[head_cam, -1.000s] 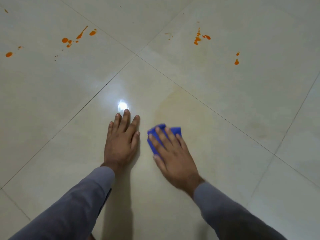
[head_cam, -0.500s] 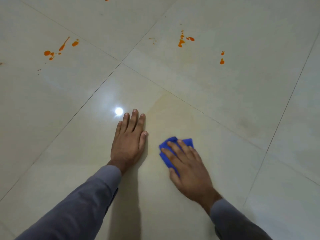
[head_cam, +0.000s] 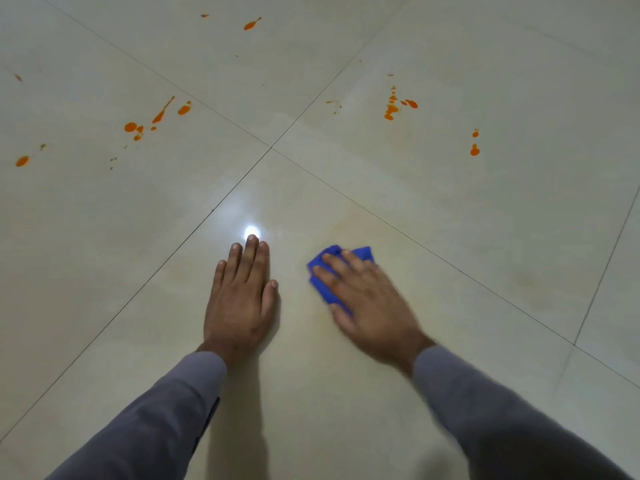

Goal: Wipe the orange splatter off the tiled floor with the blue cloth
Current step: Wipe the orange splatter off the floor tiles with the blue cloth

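On the tiled floor (head_cam: pixel 450 209), the blue cloth (head_cam: pixel 323 289) lies under the right hand's (head_cam: pixel 367 299) flat fingers (head_cam: pixel 332 263).

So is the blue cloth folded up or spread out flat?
Folded or bunched small. The cloth barely peeks out past the fingers of the right hand pressing it to the floor. Exact folds cannot be told.

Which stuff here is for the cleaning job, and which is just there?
For the job:
blue cloth, pressed flat under the right hand
orange splatter on the far tiles
tiled floor

Just there:
left hand, resting flat on the floor
light glare by its fingertips
grey sleeves
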